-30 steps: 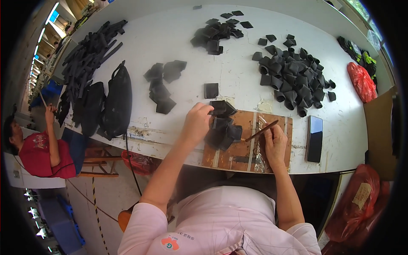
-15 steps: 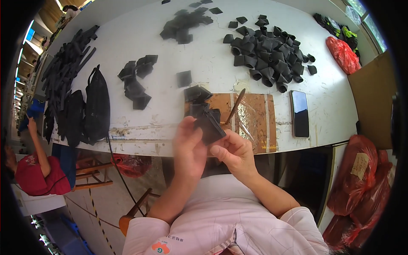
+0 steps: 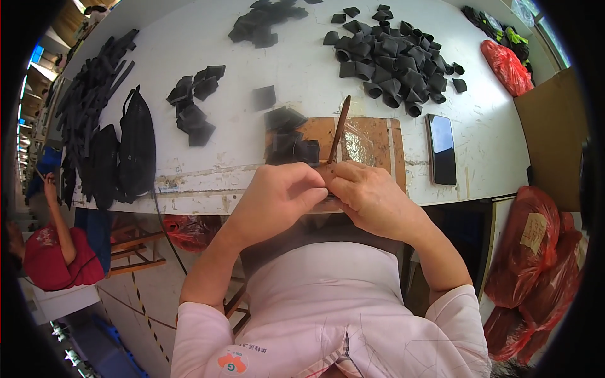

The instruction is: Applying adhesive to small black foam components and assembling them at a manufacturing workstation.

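Over the near edge of the table, my left hand (image 3: pixel 274 198) and my right hand (image 3: pixel 372 198) meet, fingertips pinched together. Whatever lies between them is almost wholly hidden by the fingers; a dark sliver shows below. A thin brown stick (image 3: pixel 341 129) rises just beyond my right fingers, its lower end close to them; I cannot tell what it is fixed to. Black pieces of sheet material (image 3: pixel 293 148) lie left of the stick, on the brown board (image 3: pixel 372 148) with clear tape. A single dark square (image 3: pixel 265 97) sits beyond the board.
Folded black pieces (image 3: pixel 391 66) are heaped at the back right, flat dark squares (image 3: pixel 268 25) at the back left. More squares (image 3: pixel 194 120), black strips (image 3: pixel 94 88) and a black pouch (image 3: pixel 137 145) lie left. A phone (image 3: pixel 442 150) lies right, red bags (image 3: pixel 526 252) beyond. Another person (image 3: pixel 60 252) sits far left.
Both hands have closed together, and the black piece that showed between them is now hidden. The whole view has shifted slightly, and the stick looks more upright.
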{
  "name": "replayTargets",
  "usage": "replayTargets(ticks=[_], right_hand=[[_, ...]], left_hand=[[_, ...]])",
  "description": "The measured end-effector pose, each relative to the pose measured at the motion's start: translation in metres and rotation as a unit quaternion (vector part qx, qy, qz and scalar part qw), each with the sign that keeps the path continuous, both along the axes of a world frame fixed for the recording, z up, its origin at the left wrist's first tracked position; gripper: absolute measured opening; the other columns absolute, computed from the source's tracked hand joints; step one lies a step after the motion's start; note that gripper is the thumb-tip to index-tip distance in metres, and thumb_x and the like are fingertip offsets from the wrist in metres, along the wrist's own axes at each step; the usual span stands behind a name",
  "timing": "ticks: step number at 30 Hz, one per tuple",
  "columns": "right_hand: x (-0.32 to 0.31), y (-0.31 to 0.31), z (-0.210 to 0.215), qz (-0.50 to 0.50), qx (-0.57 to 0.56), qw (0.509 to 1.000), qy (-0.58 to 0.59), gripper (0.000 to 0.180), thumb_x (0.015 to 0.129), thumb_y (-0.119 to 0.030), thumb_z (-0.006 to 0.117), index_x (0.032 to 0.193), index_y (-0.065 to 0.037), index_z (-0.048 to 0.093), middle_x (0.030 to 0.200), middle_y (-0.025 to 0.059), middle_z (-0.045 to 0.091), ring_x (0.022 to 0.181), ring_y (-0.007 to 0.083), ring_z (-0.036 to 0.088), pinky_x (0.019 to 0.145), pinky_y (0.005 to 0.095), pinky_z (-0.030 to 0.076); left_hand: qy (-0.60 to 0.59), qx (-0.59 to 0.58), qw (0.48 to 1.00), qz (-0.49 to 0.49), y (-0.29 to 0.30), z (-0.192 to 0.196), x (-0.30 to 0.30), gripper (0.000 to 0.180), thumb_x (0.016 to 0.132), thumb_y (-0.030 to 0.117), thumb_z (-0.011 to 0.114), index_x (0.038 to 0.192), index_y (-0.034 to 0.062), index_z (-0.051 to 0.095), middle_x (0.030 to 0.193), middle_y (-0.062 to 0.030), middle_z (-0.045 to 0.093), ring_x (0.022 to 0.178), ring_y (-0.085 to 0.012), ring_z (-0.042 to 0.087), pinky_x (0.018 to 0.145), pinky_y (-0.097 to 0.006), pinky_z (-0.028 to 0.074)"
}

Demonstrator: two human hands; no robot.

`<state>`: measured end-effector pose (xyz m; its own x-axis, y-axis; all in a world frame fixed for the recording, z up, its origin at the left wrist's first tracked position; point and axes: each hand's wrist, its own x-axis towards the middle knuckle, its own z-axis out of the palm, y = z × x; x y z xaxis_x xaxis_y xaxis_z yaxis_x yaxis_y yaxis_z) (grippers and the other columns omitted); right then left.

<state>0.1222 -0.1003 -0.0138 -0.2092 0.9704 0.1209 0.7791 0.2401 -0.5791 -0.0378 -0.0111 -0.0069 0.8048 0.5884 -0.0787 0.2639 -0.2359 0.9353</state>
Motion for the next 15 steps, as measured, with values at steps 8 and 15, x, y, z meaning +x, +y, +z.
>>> replayTargets(ticks=[8,15], right_hand=[[-0.003,0.001,0.002,0.084,0.024,0.989,-0.115,0.011,0.069,-0.008,0.054,0.077,-0.002,0.060,0.089,0.0084,0.058,0.083,0.0225,0.057,0.066,0.0302,0.048],[-0.005,0.003,-0.007,0.042,0.038,0.996,-0.068,0.009,0.068,-0.008,0.055,0.075,-0.004,0.058,0.083,0.0067,0.057,0.080,0.0216,0.057,0.062,0.0305,0.048]], left_hand=[[0.080,0.006,0.992,-0.093,0.004,-0.001,-0.004,0.010,0.072,0.007,0.060,0.075,-0.0026,0.059,0.066,-0.0147,0.058,0.057,-0.0202,0.057,0.055,-0.029,0.044],[0.009,-0.331,0.944,-0.002,0.001,-0.021,-0.010,0.007,0.073,0.002,0.065,0.071,-0.0017,0.060,0.062,-0.0077,0.060,0.050,-0.0124,0.058,0.041,-0.019,0.045]])
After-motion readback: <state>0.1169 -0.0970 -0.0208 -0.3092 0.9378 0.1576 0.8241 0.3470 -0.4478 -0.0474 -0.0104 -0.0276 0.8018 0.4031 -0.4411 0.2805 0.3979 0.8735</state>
